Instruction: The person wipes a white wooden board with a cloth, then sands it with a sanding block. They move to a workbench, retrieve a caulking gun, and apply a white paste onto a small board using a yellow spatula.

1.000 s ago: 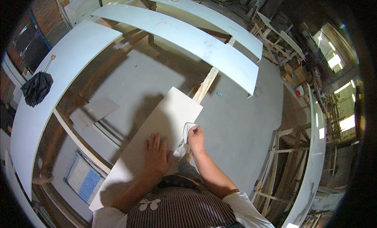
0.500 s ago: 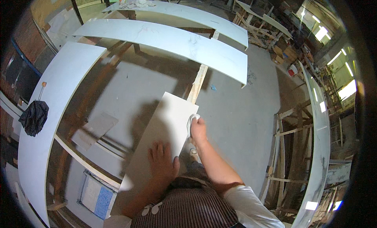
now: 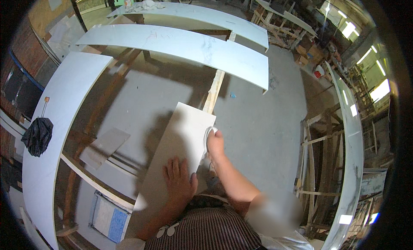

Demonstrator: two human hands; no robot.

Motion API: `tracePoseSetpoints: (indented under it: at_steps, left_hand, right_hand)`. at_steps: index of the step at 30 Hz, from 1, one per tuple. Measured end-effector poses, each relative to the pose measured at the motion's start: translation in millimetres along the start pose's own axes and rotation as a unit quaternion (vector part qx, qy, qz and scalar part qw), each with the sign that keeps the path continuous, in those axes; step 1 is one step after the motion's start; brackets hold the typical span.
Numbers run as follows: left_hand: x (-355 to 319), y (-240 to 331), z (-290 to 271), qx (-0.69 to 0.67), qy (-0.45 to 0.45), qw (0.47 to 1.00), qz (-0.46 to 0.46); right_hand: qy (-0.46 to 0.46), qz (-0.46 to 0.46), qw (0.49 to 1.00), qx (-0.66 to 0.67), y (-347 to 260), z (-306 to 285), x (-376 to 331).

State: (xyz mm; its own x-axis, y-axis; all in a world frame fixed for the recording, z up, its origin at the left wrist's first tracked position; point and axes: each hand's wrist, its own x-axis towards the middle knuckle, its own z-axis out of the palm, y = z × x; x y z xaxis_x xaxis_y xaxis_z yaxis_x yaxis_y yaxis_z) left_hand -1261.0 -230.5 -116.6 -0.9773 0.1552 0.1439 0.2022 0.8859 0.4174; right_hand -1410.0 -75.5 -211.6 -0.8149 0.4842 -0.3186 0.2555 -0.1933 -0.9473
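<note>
Fingers curled round a white cloth (image 3: 206,140), my right grip (image 3: 216,145) is closed at the right-hand edge of a pale panel (image 3: 189,116). The cloth bulges out on the panel side of the fist; on my feed I cannot tell how much of it touches the edge. My left grip (image 3: 177,181) is open, palm down on the panel's upper face, fingers spread and pointing away from the striped apron (image 3: 202,226). Past the panel's far end I see a wooden beam (image 3: 214,93) running out to a long white slab (image 3: 180,41) set crosswise. Over to the left, a crumpled black bundle (image 3: 38,137) rests on another white slab (image 3: 73,90), with an orange-tipped tool (image 3: 45,104) just beyond it. Grey floor (image 3: 266,112) shows on the right.
</note>
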Motion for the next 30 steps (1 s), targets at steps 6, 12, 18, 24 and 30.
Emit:
tracePoseSetpoints:
  at_steps: [6, 12, 18, 24, 30]
  left_hand:
    - [-0.3, 3.4, -4.1, 0.006, -0.006, 1.000, -0.017]
    - [3.2, 3.7, -10.2, 0.036, -0.044, 0.998, -0.024]
    - [3.2, 2.2, -8.4, 0.018, 0.000, 1.000, -0.002]
    - [-1.3, -1.0, -2.5, 0.027, -0.008, 1.000, -0.007]
    - [1.9, -2.8, -1.4, 0.012, 0.006, 1.000, 0.001]
  right_hand:
    - [-0.006, 0.037, 0.998, -0.045, -59.0, 4.8, -6.4]
    - [0.008, 0.031, 0.999, -0.025, -36.9, 8.3, -11.2]
    - [0.012, 0.037, 0.997, -0.071, -72.4, 10.8, -2.0]
    - [0.040, -0.041, 0.978, -0.201, -46.7, 7.4, -9.4]
    - [0.028, -0.004, 0.995, -0.094, -52.5, 10.3, -12.2]
